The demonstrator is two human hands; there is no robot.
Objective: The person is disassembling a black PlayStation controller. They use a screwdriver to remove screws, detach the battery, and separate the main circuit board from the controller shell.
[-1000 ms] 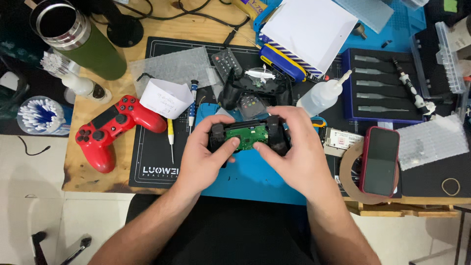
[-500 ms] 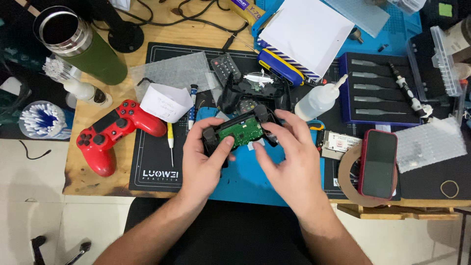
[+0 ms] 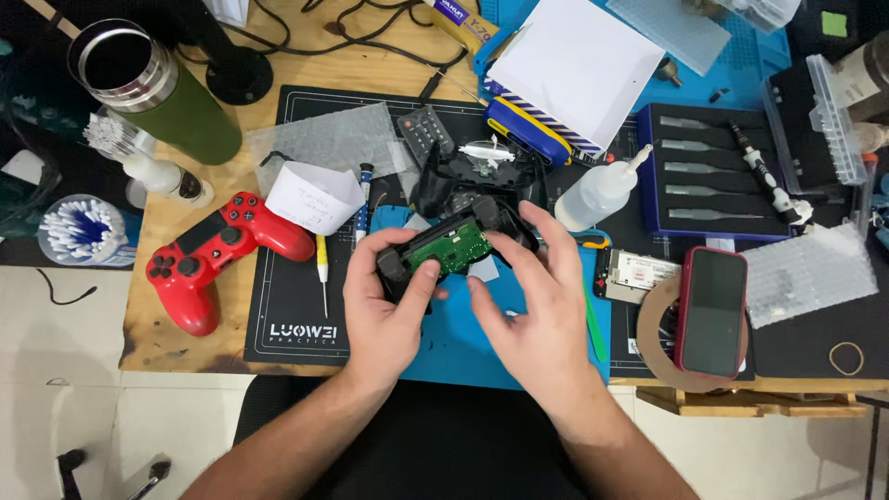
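Head view: left hand [image 3: 389, 310] clamps opened black controller [image 3: 451, 248], green board [image 3: 451, 250] up — steadied for access. Right hand [image 3: 537, 315] at 3 o'clock, fingers spread, holding nothing, fingertips touching shell.

— What does the person wear on the arms?
— Nothing: both forearms are bare, entering from six o'clock. The left hand [image 3: 387, 315] and right hand [image 3: 537, 319] carry no rings, watch or gloves.
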